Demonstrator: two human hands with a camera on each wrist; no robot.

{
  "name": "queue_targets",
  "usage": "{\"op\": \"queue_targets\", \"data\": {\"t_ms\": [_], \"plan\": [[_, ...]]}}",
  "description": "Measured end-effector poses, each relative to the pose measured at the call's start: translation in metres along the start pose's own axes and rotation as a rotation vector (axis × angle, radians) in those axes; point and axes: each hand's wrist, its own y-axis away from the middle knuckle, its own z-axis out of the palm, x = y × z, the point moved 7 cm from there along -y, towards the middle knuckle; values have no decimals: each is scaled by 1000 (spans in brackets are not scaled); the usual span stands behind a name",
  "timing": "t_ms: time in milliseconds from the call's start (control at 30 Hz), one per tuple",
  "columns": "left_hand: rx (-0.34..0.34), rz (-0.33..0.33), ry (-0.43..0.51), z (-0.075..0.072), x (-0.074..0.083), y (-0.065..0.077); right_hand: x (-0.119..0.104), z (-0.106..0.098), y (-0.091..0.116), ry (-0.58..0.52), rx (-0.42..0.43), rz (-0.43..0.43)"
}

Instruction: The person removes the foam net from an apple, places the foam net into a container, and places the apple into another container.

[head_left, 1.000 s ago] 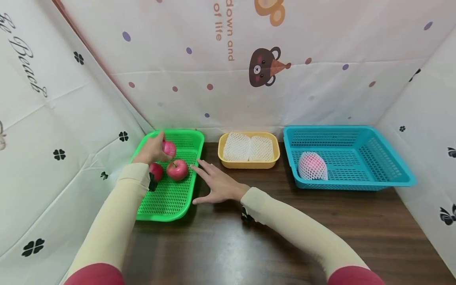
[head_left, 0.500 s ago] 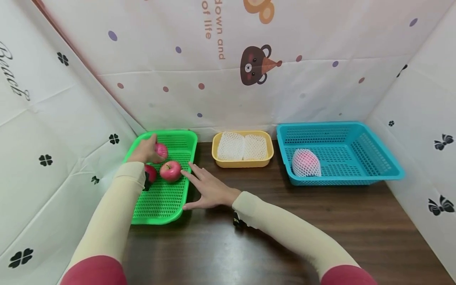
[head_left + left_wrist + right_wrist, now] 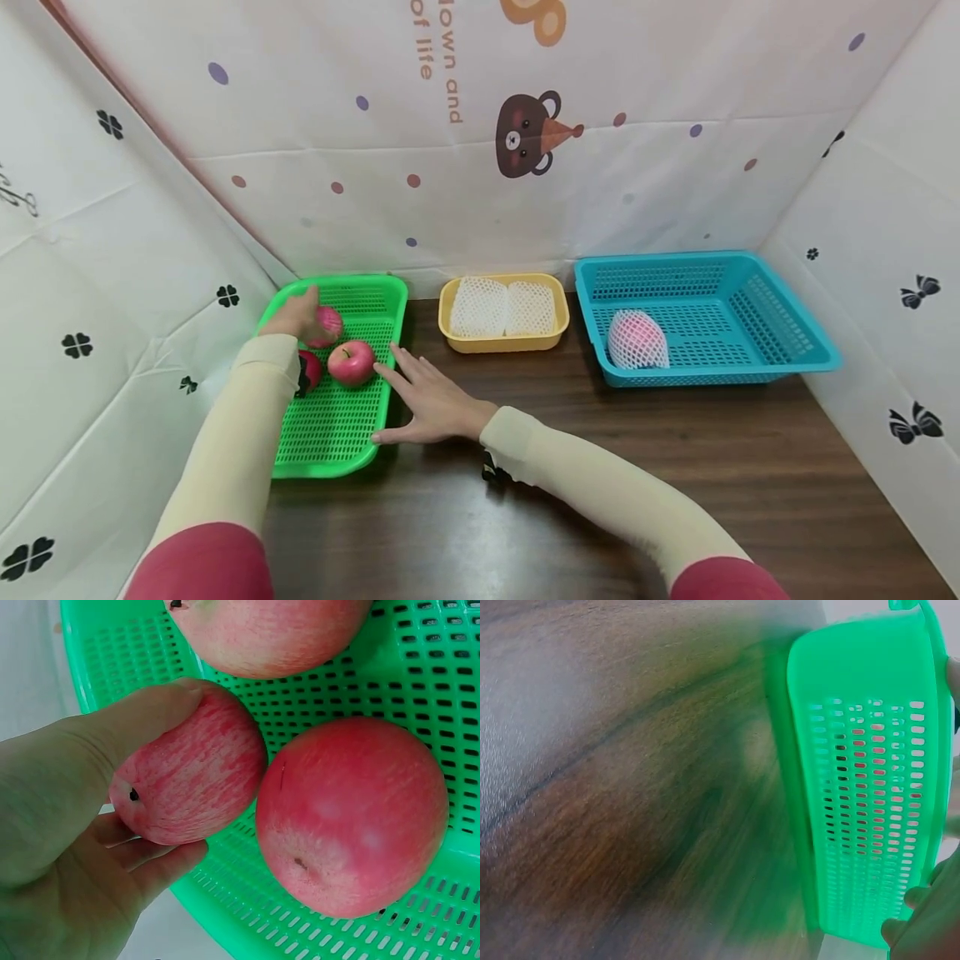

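Observation:
My left hand (image 3: 294,315) grips a pink striped apple (image 3: 202,772) inside the green basket (image 3: 322,454), thumb on top and fingers beneath. In the left wrist view, a redder apple (image 3: 352,817) lies right beside the held one. Two other apples are in the basket: one apple (image 3: 351,363) with its stem up, and another apple (image 3: 311,372) partly covered by my left wrist. My right hand (image 3: 431,407) is spread, with straight fingers at the basket's right rim. Only its fingertips show at the right edge of the right wrist view.
A yellow tray (image 3: 504,345) holding white foam nets (image 3: 480,307) stands at the back middle. To its right is a blue basket (image 3: 720,333) with a net-wrapped apple (image 3: 637,339). Patterned cloth (image 3: 337,100) encloses the brown table (image 3: 600,417) at the back and sides.
The head view has swung slightly, shifting the whole scene left. My left hand stays on the apple, and my right hand remains spread at the basket's rim.

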Motion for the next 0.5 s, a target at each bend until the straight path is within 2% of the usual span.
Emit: {"op": "queue_targets", "data": {"t_ms": [500], "plan": [[-37,-25,-64,7,-6,-7,2,0,1,-38,-5,5]]}}
